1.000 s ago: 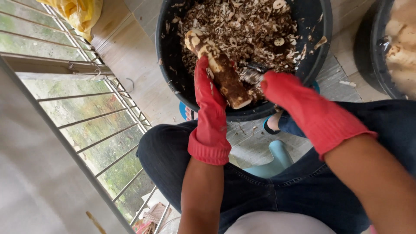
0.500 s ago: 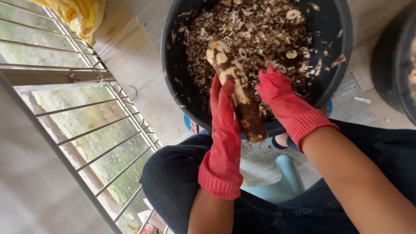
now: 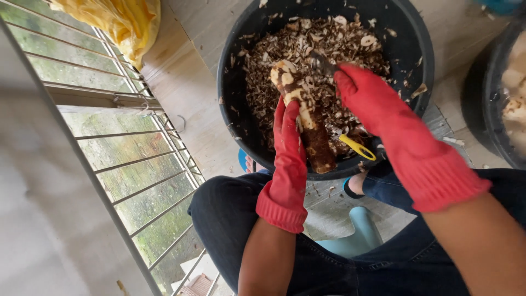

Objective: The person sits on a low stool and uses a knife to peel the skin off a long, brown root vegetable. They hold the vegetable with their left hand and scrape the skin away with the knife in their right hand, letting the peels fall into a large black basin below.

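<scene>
Here, both hands wear red rubber gloves: the left hand [image 3: 289,143] grips a long, rough brown root [image 3: 307,121] over the black tub [image 3: 422,66] of flaky peelings [image 3: 274,60]; the right hand [image 3: 359,90] clasps a yellow-handled peeler [image 3: 356,147].

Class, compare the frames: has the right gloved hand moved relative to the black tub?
Yes. The right hand has moved from the black tub's near rim toward its middle, over the peelings.

A long brown root [image 3: 309,123] is held tilted over a big black tub [image 3: 419,60]. Its top end is peeled pale (the rest has rough dark skin). A small peeler with a yellow handle [image 3: 357,147] touches the root near its top.
</scene>
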